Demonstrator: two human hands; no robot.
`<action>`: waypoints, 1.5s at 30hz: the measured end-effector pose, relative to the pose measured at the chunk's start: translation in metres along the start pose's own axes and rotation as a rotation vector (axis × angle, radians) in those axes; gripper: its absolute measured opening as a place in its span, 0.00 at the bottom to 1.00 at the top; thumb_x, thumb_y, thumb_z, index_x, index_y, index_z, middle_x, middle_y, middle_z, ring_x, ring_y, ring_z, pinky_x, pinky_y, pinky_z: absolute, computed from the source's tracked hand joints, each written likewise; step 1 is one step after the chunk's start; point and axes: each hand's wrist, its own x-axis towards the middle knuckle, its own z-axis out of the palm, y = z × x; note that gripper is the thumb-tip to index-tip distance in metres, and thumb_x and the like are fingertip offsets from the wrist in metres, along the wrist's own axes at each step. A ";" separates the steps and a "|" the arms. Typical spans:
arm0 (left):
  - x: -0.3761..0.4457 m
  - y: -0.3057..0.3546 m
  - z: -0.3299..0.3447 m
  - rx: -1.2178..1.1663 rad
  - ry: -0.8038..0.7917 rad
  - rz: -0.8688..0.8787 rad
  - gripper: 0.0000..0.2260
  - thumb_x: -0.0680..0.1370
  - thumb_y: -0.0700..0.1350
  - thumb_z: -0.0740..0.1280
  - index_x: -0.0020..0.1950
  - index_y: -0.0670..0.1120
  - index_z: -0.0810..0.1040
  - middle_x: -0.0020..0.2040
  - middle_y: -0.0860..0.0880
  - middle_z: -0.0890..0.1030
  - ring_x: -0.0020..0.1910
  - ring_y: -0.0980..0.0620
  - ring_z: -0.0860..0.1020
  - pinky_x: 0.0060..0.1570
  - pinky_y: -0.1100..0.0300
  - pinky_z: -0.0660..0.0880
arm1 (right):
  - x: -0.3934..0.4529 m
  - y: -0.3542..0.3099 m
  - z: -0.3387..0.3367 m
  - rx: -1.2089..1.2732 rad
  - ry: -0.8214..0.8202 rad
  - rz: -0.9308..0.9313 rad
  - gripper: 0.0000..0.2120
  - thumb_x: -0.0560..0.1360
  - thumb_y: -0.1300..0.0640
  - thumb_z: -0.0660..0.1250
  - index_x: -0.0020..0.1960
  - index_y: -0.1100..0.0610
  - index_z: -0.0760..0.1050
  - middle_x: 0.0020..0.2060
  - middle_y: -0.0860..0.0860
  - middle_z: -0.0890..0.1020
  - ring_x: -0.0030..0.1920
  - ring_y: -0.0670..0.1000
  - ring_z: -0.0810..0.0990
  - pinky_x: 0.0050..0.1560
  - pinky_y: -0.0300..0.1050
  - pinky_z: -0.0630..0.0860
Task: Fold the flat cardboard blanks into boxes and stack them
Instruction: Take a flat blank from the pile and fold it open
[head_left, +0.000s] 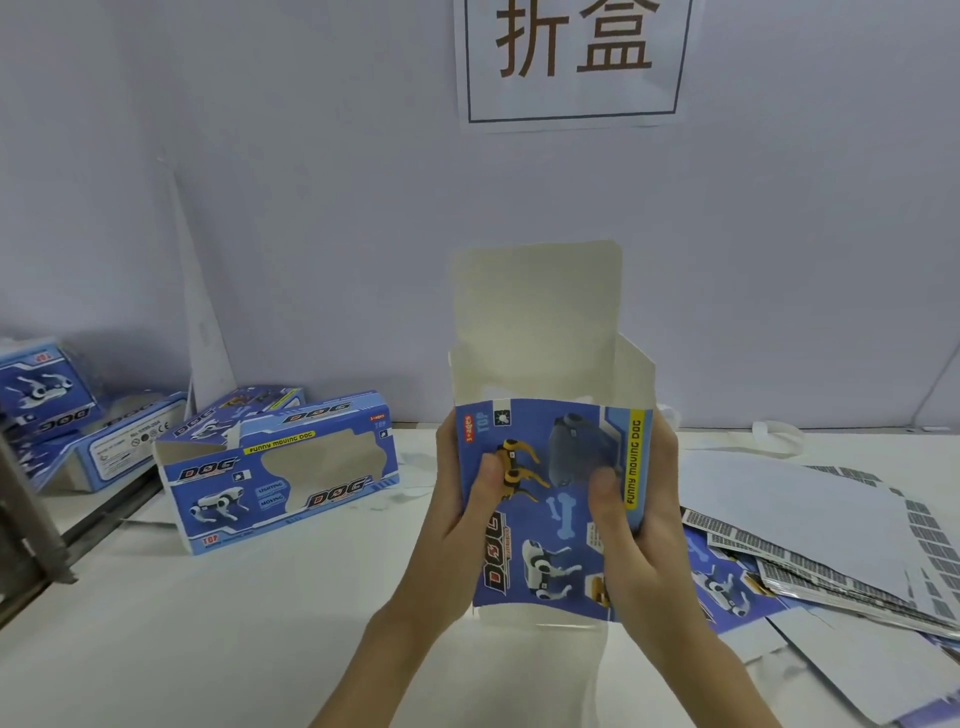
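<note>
Far left on the table, finished dog-toy boxes lie parked out of the way w/ more behind, a loose stack so far. Centre: left hand and right hand both clasp the half-opened blank, thumbs pressing the printed face, fingers behind, prob. squeezing it into a tube; its top flap stands up unfolded. Right: flat blanks piled w/in reach.
</note>
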 end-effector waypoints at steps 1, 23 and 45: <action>-0.002 0.000 0.002 0.019 -0.016 0.019 0.38 0.63 0.76 0.74 0.70 0.69 0.70 0.58 0.57 0.86 0.54 0.51 0.87 0.41 0.60 0.84 | 0.002 0.001 -0.002 0.029 0.004 0.011 0.32 0.80 0.34 0.65 0.80 0.42 0.61 0.65 0.42 0.79 0.66 0.53 0.82 0.45 0.45 0.86; -0.001 0.031 -0.003 0.209 0.020 0.404 0.29 0.75 0.72 0.66 0.74 0.79 0.59 0.75 0.58 0.70 0.70 0.41 0.77 0.61 0.34 0.79 | -0.001 0.006 -0.009 -0.056 -0.107 -0.007 0.33 0.81 0.33 0.64 0.81 0.32 0.54 0.71 0.43 0.76 0.67 0.55 0.81 0.48 0.55 0.87; -0.008 0.031 -0.001 0.083 -0.009 0.218 0.16 0.76 0.69 0.64 0.59 0.87 0.66 0.57 0.69 0.83 0.55 0.60 0.85 0.41 0.64 0.83 | 0.011 -0.017 -0.008 -0.282 -0.104 -0.250 0.35 0.80 0.45 0.63 0.84 0.42 0.54 0.81 0.46 0.65 0.79 0.55 0.68 0.71 0.53 0.76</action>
